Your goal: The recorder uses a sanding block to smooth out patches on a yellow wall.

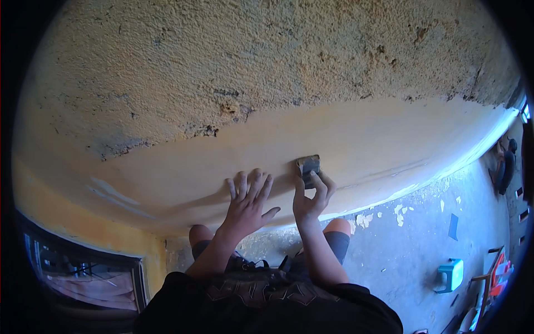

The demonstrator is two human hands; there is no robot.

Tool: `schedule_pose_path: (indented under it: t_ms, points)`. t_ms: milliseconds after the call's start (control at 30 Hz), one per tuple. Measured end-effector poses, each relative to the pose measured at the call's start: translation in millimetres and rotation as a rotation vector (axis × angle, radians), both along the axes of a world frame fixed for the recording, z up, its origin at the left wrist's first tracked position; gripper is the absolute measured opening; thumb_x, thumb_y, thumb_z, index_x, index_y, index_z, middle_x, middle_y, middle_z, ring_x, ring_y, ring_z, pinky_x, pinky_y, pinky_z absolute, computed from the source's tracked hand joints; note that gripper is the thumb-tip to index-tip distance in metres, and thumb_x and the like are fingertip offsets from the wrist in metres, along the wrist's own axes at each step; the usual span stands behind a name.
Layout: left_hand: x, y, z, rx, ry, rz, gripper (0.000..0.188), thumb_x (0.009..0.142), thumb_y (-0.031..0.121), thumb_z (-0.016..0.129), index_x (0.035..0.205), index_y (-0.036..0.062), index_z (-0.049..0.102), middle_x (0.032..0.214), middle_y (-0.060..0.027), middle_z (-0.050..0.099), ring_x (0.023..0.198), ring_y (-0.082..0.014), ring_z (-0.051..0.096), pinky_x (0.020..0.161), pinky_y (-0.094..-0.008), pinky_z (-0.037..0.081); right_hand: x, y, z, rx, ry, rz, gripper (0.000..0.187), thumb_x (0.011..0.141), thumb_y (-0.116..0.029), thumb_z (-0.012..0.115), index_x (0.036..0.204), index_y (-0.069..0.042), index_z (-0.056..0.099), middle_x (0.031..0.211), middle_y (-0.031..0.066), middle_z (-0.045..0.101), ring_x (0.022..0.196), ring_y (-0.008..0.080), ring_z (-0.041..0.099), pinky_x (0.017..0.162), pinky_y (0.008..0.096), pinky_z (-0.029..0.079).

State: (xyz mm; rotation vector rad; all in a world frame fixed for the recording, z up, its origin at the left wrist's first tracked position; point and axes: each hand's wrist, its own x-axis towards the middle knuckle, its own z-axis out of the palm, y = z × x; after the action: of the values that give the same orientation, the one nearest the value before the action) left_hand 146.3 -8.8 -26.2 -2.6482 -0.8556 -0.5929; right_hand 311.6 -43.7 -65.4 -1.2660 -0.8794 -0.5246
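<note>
A yellow wall stretches across the view, smooth in its lower band. My left hand rests against that smooth part with its fingers spread, holding nothing. To its right, my right hand grips a small dark sanding block between thumb and fingers. The block is against the smooth surface, a little below the edge of the rough plaster. Its face towards the wall is hidden.
A window with a dark frame is at the lower left. On the grey floor, flecked with pale patches, are a turquoise stool and a dark flat piece. Red items and a dark tyre-like object line the right edge.
</note>
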Motion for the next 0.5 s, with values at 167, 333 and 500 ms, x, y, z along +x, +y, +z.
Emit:
schedule_pose_path:
  t_ms: [167, 333, 500]
  points:
    - [-8.5, -2.4, 4.7, 0.013, 0.001, 0.038, 0.09, 0.076, 0.054, 0.067, 0.147, 0.0113, 0.03, 0.152, -0.0236, 0.019, 0.137, -0.0538, 0.009, 0.103, -0.0732, 0.003, 21.2, 5.2, 110.8, 0.058, -0.098, -0.068, 0.044, 0.075, 0.002, 0.074, 0.114, -0.003, 0.056, 0.108, 0.0157, 0.06, 0.098, 0.0302, 0.055, 0.086, 0.0379, 0.045]
    - [-24.0, -2.8, 12.7, -0.146, -0.228, -0.099, 0.093, 0.078, 0.05, 0.068, 0.147, 0.006, 0.024, 0.151, -0.0247, 0.022, 0.138, -0.053, 0.011, 0.104, -0.0725, 0.002, 26.2, 6.0, 91.0, 0.105, 0.035, -0.046, 0.048, 0.074, -0.002, 0.077, 0.118, -0.001, 0.056, 0.108, 0.0169, 0.056, 0.097, 0.0311, 0.053, 0.082, 0.0384, 0.046]
    - [-64.3, -5.5, 25.7, -0.023, -0.101, 0.211, 0.098, 0.078, 0.043, 0.07, 0.146, -0.005, 0.016, 0.15, -0.0319, 0.015, 0.138, -0.055, 0.002, 0.106, -0.0697, -0.002, -6.6, -1.2, -3.9, -0.029, 0.038, -0.04, 0.055, 0.074, -0.002, 0.077, 0.123, -0.001, 0.052, 0.108, 0.0179, 0.054, 0.099, 0.0328, 0.052, 0.084, 0.0399, 0.046]
